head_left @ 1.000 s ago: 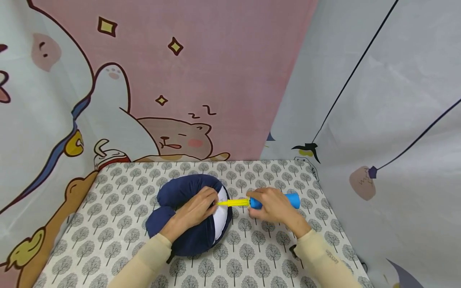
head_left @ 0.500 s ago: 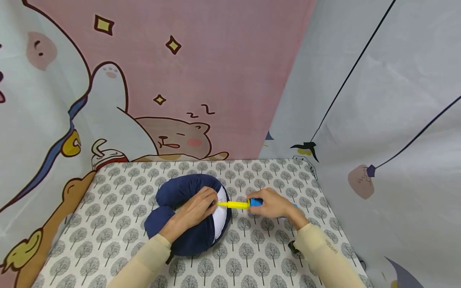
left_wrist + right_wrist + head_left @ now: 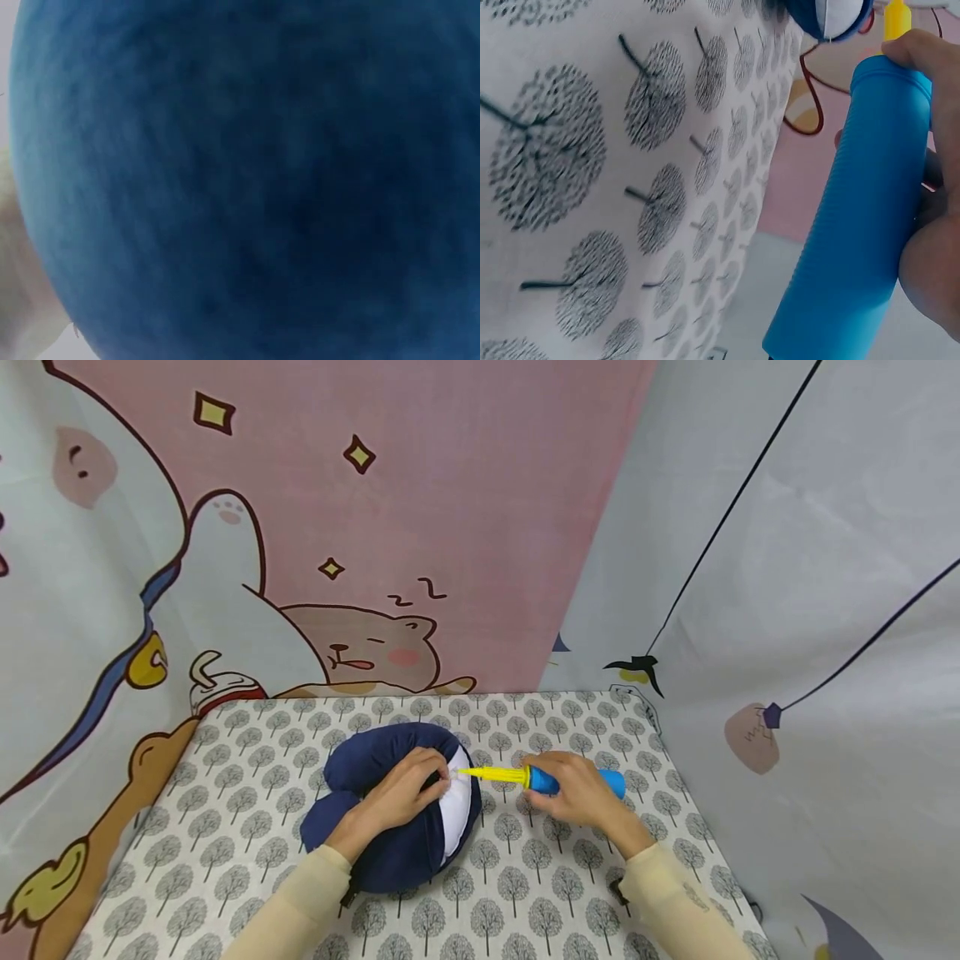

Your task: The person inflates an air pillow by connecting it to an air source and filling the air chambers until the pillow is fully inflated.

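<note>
A navy U-shaped neck pillow (image 3: 390, 868) lies on the table, a white panel (image 3: 459, 810) showing along its right side. My left hand (image 3: 408, 785) reaches over it and pinches a small pale valve at that panel, mostly hidden by the fingers. In my right hand (image 3: 573, 789) is a hand pump with a blue ribbed barrel (image 3: 855, 217), gripped near its collar. Its yellow nozzle (image 3: 498, 774) points left, the tip just off the left fingertips over the white panel. Blurred navy fabric (image 3: 247, 180) fills most of the left wrist view.
A tree-print cloth (image 3: 517, 877) covers the table. Cartoon-printed curtains (image 3: 487, 527) hang behind and at both sides. A small black strap end (image 3: 348, 897) sticks out near the pillow's lower left.
The pump nozzle has drawn back slightly from the left fingers and tilted, moving right with the right hand. The blue barrel dipped, then came level again. The pillow has stayed in place.
</note>
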`<act>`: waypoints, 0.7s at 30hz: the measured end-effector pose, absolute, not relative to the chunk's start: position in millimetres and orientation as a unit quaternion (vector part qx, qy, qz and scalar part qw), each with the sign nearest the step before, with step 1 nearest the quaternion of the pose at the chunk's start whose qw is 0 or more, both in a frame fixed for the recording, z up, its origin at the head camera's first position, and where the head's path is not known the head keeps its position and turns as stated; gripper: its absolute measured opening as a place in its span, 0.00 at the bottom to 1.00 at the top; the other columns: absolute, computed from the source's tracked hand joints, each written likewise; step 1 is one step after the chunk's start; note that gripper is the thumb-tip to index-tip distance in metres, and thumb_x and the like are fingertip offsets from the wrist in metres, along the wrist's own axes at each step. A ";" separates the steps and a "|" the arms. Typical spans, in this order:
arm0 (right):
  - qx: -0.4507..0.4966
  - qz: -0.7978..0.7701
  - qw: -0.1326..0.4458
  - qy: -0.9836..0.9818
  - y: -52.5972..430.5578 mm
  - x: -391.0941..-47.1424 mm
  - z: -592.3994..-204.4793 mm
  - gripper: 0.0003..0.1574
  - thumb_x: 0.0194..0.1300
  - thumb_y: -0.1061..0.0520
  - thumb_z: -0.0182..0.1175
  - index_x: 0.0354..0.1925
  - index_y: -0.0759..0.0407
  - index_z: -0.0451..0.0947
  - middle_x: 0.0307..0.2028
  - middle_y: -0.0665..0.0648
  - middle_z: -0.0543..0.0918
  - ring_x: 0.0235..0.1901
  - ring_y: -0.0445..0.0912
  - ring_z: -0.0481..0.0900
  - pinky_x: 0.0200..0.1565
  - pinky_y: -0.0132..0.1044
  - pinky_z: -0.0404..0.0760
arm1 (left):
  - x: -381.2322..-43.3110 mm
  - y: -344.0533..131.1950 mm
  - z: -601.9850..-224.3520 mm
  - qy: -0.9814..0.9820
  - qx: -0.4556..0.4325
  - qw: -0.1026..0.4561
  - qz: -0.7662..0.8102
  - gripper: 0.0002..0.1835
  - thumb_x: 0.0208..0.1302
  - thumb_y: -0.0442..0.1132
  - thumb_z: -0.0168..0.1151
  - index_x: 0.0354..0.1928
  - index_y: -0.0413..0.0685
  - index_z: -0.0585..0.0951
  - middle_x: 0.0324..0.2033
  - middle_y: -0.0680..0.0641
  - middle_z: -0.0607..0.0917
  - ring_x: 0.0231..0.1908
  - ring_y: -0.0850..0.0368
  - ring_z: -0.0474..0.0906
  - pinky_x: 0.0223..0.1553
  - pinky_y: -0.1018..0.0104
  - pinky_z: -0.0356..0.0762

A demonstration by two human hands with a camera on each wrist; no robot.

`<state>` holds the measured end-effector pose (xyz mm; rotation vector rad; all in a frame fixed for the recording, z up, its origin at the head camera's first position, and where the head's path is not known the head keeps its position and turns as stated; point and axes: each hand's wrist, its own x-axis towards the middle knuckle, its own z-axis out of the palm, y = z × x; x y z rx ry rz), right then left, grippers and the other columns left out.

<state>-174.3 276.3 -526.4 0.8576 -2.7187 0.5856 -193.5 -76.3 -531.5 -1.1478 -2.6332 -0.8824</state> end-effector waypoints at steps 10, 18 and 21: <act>0.214 0.244 0.132 -0.937 304.6 -176.9 -536.0 0.32 0.69 0.49 0.80 0.67 0.58 0.88 0.54 0.62 0.95 0.36 0.42 0.85 0.33 0.31 0.82 | -188.0 -78.0 -531.7 -0.873 -0.354 0.073 -0.328 0.03 0.76 0.34 0.73 0.47 0.46 0.88 0.49 0.48 0.91 0.54 0.49 0.85 0.59 0.49 0.84; 0.109 0.247 0.130 -0.954 336.0 -200.8 -543.0 0.32 0.71 0.50 0.78 0.67 0.62 0.86 0.41 0.64 0.92 0.28 0.47 0.79 0.28 0.38 0.78 | -187.0 -77.8 -536.8 -0.868 -0.346 0.095 -0.342 0.05 0.75 0.33 0.74 0.47 0.48 0.89 0.51 0.48 0.91 0.55 0.49 0.86 0.60 0.48 0.85; 0.090 0.242 0.134 -0.957 346.2 -210.8 -548.6 0.33 0.71 0.50 0.78 0.68 0.63 0.85 0.43 0.68 0.92 0.29 0.49 0.82 0.28 0.40 0.80 | -185.9 -78.3 -537.7 -0.868 -0.347 0.095 -0.343 0.04 0.76 0.34 0.74 0.48 0.47 0.89 0.51 0.48 0.91 0.55 0.48 0.86 0.59 0.48 0.85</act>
